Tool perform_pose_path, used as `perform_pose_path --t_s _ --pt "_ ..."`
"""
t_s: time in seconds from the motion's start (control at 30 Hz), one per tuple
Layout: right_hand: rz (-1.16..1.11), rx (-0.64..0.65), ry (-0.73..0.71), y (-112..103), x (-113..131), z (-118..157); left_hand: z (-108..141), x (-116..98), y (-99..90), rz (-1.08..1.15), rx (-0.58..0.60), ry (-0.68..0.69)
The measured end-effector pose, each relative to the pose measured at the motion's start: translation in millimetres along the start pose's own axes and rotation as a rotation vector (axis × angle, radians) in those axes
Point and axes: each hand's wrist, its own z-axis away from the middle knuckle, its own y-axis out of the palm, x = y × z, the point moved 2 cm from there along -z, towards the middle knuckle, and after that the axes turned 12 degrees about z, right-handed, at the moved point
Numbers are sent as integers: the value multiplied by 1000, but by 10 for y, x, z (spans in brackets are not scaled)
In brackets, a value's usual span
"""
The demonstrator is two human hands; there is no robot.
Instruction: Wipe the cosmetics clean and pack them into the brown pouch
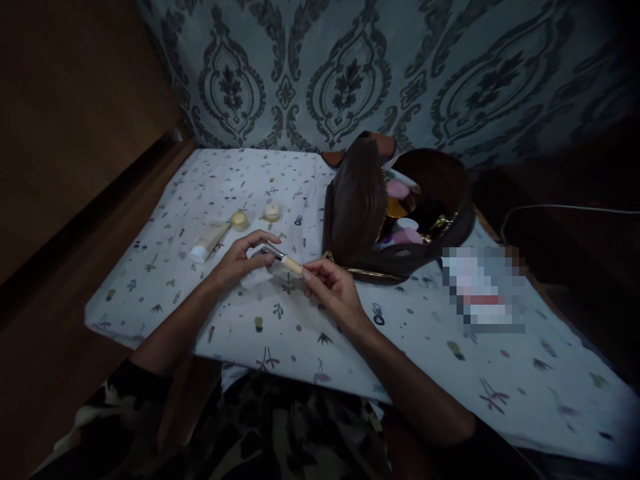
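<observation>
A slim brush (291,264) with a pale handle and a dark metallic end is held level above the table. My right hand (334,288) pinches its pale handle end. At the metallic end, my left hand (249,257) has its thumb and fingers around the tip, which they partly hide. Beneath my left hand lies something whitish and crumpled (256,279), too dim to identify. Left of that hand are a cream tube (210,241) with a white cap and a yellow-lidded round jar (239,221). A small white round jar (273,213) stands just behind the hands.
An open brown bag (356,207) full of small bottles and pouches stands behind my right hand. A pixelated item (484,291) lies to the right on the patterned tablecloth (200,180). Patterned wallpaper rises behind, brown wood stands at the left, and a thin cable (565,208) runs at the right.
</observation>
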Motion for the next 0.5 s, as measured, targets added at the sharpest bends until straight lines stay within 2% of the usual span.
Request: perform_pose_path --t_s 0.13,0.27,0.5 --pt "16 -14 -4 -5 24 8 -16 47 -20 -18 -45 3" --pt "17 -10 -11 -9 19 11 -32 107 -44 -47 -103 -52" --pt "24 -16 -14 -11 1 12 -4 -13 -11 47 -64 -86"
